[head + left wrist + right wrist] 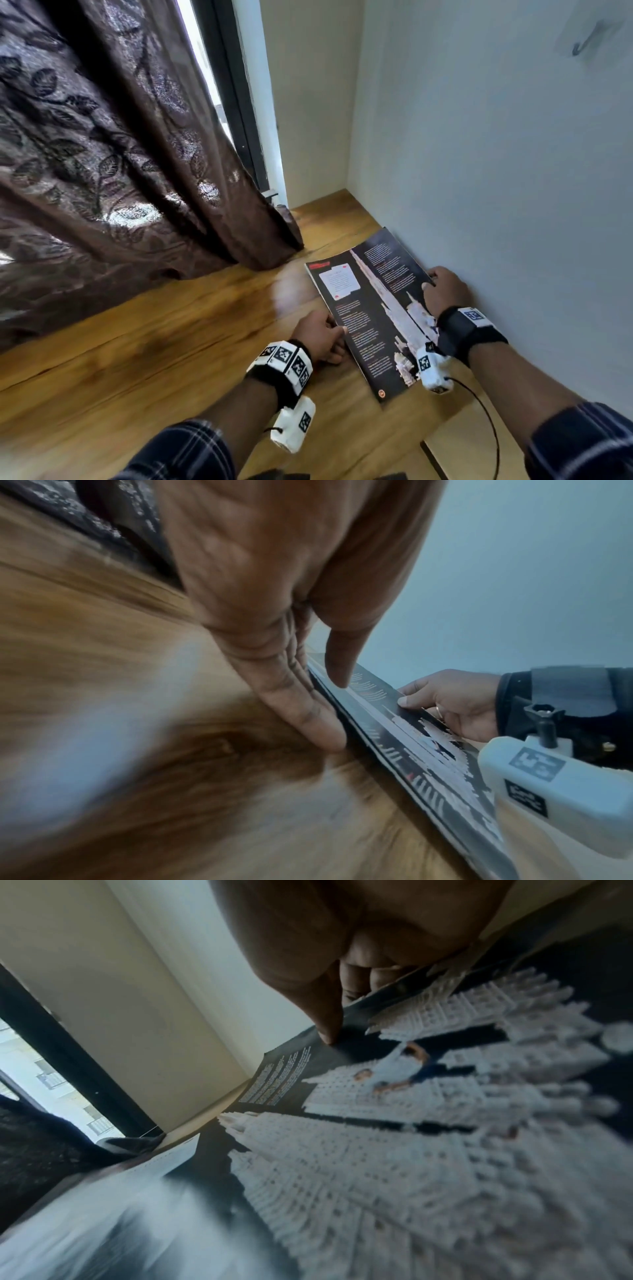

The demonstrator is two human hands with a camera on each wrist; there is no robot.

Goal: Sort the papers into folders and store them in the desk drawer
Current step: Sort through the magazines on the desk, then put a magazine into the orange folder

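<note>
Head view — both hands (320,337) pinch the magazine's (371,308) side edges.

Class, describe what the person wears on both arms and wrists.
Both arms wear dark plaid sleeves, pushed up. Each wrist has a black strap bearing white blocks with black square code markers; a black cable trails from the right one.

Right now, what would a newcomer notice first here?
The dark glossy printed sheet with a white tower picture, on the wooden desk against the wall. The left hand and right hand pinch its opposite edges. A brown leaf-patterned curtain hangs far left.
</note>
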